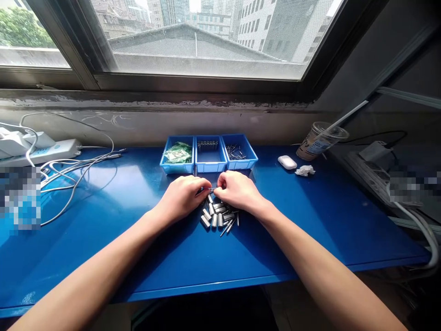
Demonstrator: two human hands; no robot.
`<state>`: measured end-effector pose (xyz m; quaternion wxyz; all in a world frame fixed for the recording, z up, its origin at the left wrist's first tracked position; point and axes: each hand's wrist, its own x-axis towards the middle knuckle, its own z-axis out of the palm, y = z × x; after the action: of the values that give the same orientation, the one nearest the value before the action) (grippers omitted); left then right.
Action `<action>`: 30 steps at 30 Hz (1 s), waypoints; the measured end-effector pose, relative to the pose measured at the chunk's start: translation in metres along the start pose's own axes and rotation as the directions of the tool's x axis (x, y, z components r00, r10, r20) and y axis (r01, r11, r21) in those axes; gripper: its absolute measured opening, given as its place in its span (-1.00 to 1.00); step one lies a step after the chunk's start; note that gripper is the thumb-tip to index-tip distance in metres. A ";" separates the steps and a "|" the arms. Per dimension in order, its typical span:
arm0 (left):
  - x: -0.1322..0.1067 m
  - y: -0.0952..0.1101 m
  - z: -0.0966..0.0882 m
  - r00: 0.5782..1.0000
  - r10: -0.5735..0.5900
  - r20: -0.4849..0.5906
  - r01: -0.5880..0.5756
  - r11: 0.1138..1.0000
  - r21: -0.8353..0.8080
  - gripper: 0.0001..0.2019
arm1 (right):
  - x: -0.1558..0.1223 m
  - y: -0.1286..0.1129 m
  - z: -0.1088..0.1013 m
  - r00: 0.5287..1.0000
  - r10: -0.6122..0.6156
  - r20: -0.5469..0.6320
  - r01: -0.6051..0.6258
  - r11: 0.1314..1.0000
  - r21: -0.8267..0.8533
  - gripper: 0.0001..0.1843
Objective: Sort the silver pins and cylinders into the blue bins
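Observation:
My left hand [186,191] and my right hand [237,188] meet just in front of the blue bins, fingers closed in a pinch. Between their fingertips a small, thin metal piece [212,189] shows; the fingers cover most of it. Below the hands lies a pile of short silvery metal blocks [220,220], which look like hexagonal sleeves, and several thin metal pins [227,227]. Part of the pile is hidden under my right hand.
Three joined blue bins hold green-and-white packets [179,152], upright metal sleeves [207,144] and loose pins [234,151]. On the right are a white earphone case [287,162], crumpled tissue [305,170] and a cup with straw [317,142]. White cables [72,174] lie left.

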<state>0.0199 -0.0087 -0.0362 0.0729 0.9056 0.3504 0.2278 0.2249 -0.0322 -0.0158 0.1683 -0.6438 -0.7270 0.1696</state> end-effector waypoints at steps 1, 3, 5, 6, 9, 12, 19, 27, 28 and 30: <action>0.000 0.000 0.000 1.000 -0.001 0.003 0.001 1.000 0.005 -0.93 | 0.000 0.000 0.000 1.000 -0.001 -0.002 0.001 1.000 -0.002 -0.92; 0.000 0.000 0.000 1.000 0.000 0.004 0.000 1.000 0.011 -0.94 | -0.001 0.000 0.000 1.000 -0.005 -0.002 0.005 1.000 -0.004 -0.92; -0.001 0.000 0.000 1.000 -0.003 0.008 0.003 1.000 0.014 -0.93 | -0.001 0.000 0.000 1.000 -0.006 0.003 0.006 1.000 -0.004 -0.92; -0.001 0.000 0.000 1.000 -0.009 0.011 0.009 1.000 0.016 -0.92 | -0.001 0.000 0.000 1.000 -0.008 0.004 0.008 1.000 -0.005 -0.92; -0.002 -0.001 0.001 0.999 -0.041 0.020 0.041 0.999 0.016 -0.90 | -0.002 0.001 0.000 1.000 -0.014 -0.007 0.014 1.000 -0.003 -0.92; -0.002 -0.001 0.001 0.999 -0.044 0.014 0.044 0.999 0.005 -0.91 | -0.003 0.003 0.000 0.999 -0.035 -0.021 0.035 0.999 0.015 -0.92; -0.003 0.000 -0.001 0.986 0.067 -0.151 -0.080 0.993 -0.082 -0.91 | -0.006 0.011 0.001 0.974 -0.210 -0.086 0.217 0.973 0.082 -0.95; -0.005 0.007 -0.008 0.938 -0.014 -0.346 -0.066 0.974 -0.217 -0.35 | -0.004 0.010 -0.002 0.865 -0.251 -0.435 0.387 0.885 0.260 -0.86; -0.005 0.007 -0.008 0.936 -0.025 -0.350 -0.057 0.974 -0.221 -0.37 | -0.005 0.010 -0.004 0.845 -0.221 -0.487 0.393 0.875 0.284 -0.85; -0.004 0.006 -0.009 0.943 -0.016 -0.332 -0.061 0.974 -0.218 -0.47 | -0.006 0.010 -0.007 0.802 -0.172 -0.572 0.406 0.859 0.312 -0.83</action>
<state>0.0164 -0.0167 -0.0276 0.1126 0.8440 0.3191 0.4160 0.2374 -0.0373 -0.0145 0.5187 -0.4918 -0.6905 0.1109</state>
